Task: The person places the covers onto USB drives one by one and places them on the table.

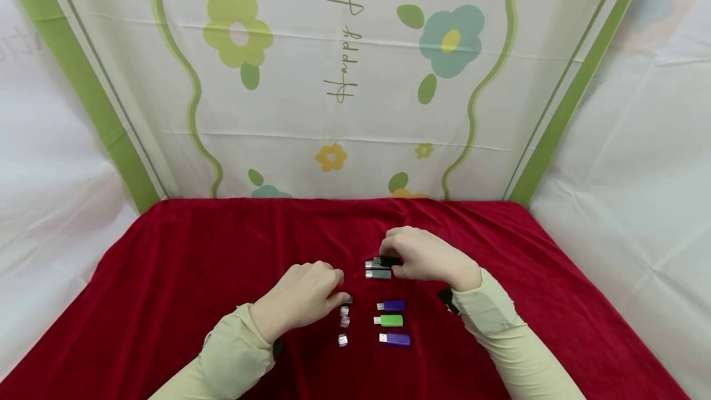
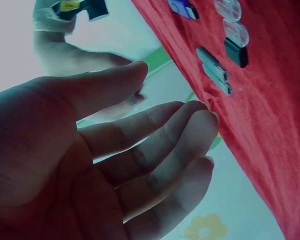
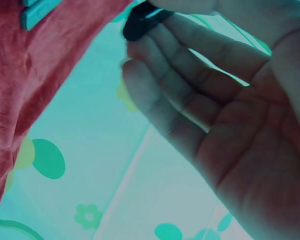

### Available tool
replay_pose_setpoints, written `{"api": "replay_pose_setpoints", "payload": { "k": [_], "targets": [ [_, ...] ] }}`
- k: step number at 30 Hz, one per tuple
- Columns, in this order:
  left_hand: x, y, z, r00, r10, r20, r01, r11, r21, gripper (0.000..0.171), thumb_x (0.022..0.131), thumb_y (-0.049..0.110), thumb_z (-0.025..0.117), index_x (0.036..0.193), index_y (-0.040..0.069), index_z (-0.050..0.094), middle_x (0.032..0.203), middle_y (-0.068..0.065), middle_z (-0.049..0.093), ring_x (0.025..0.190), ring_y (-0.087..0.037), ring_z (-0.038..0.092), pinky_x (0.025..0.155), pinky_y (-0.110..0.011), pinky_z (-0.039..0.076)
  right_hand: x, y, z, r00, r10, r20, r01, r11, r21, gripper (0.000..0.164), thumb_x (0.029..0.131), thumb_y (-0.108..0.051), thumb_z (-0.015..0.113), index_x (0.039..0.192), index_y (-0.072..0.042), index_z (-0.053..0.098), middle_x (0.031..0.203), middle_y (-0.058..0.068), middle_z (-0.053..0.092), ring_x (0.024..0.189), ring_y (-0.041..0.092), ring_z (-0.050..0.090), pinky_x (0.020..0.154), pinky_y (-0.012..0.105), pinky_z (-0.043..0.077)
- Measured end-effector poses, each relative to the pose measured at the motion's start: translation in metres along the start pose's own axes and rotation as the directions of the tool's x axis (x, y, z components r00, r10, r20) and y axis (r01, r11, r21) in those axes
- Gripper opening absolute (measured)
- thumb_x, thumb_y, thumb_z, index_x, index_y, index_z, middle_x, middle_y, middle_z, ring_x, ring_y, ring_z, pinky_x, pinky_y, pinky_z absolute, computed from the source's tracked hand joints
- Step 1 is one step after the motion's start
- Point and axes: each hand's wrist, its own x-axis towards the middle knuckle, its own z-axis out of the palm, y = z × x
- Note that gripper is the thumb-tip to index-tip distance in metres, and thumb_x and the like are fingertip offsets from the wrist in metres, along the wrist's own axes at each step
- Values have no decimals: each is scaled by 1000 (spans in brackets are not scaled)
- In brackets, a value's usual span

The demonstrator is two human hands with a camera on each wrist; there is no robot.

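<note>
Head view: you have the red-covered counter before you, between white side panels, with a flowered backdrop behind. From the left, your pale left sleeve reaches in, and your left hand hangs over the cloth. The left wrist view shows you its fingers gently bent and spaced from the thumb, holding nothing. By your left thumb, as the head view sees it, sits a dark cap; the wrist view shows it apart from your hand. Nearer you come three clear caps in a loose column, the nearest spaced off from the other two.

Further right lie the USB sticks, their metal ends pointing left. Two grey sticks lie side by side at the far end; nearer you are a purple stick, a green stick and a second purple stick, each set apart. Your right hand is just beyond and right of the grey pair, thumb and fingers pinching a black stick. Rightmost, your right sleeve runs back toward you, a dark strap showing at the wrist.
</note>
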Motion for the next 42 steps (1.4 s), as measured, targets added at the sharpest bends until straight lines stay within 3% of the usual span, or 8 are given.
{"api": "replay_pose_setpoints", "payload": {
  "k": [6, 12, 28, 37, 42],
  "targets": [
    [-1, -6, 6, 999, -29, 30, 29, 1000, -10, 34, 87, 27, 76, 66, 17, 52, 59, 7, 41, 50, -9, 40, 43, -26, 36, -4, 1, -13, 995, -33, -98, 43, 994, 105, 23, 75, 0, 75, 96, -10, 73, 87, -7, 59, 75, 12, 56, 69, 26, 48],
    [1, -12, 12, 997, -52, 59, 54, 998, -23, 34, 87, 26, 76, 65, 17, 52, 59, 7, 40, 49, -8, 40, 43, -26, 37, -8, 1, -19, 982, -83, -171, 104, 987, 119, 25, 73, 1, 75, 94, -13, 72, 88, -10, 60, 74, 6, 54, 68, 25, 48],
    [7, -12, 28, 996, -76, 52, 75, 997, 16, 23, 86, 28, 77, 75, 14, 62, 69, 4, 49, 57, -12, 51, 46, -31, 43, -14, -12, -30, 977, -112, -179, 135, 984, 117, 26, 75, 0, 73, 98, -12, 71, 95, -10, 64, 79, 5, 56, 72, 26, 50],
    [12, -8, 48, 999, 20, 41, -22, 998, 63, 12, 83, 17, 78, 84, 13, 67, 74, 2, 51, 60, -13, 55, 48, -28, 45, -14, -11, -30, 981, -102, -168, 124, 984, 128, 24, 77, 0, 72, 98, -13, 70, 94, -10, 65, 82, 5, 57, 75, 27, 50],
    [19, -11, 56, 998, 64, 21, -66, 994, 86, 12, 81, 13, 78, 81, 16, 67, 73, 2, 51, 60, -14, 55, 48, -29, 45, -16, -11, -31, 982, -83, -168, 104, 987, 120, 25, 76, 0, 73, 98, -13, 71, 95, -10, 65, 80, 4, 55, 74, 26, 49]
  ]
}}
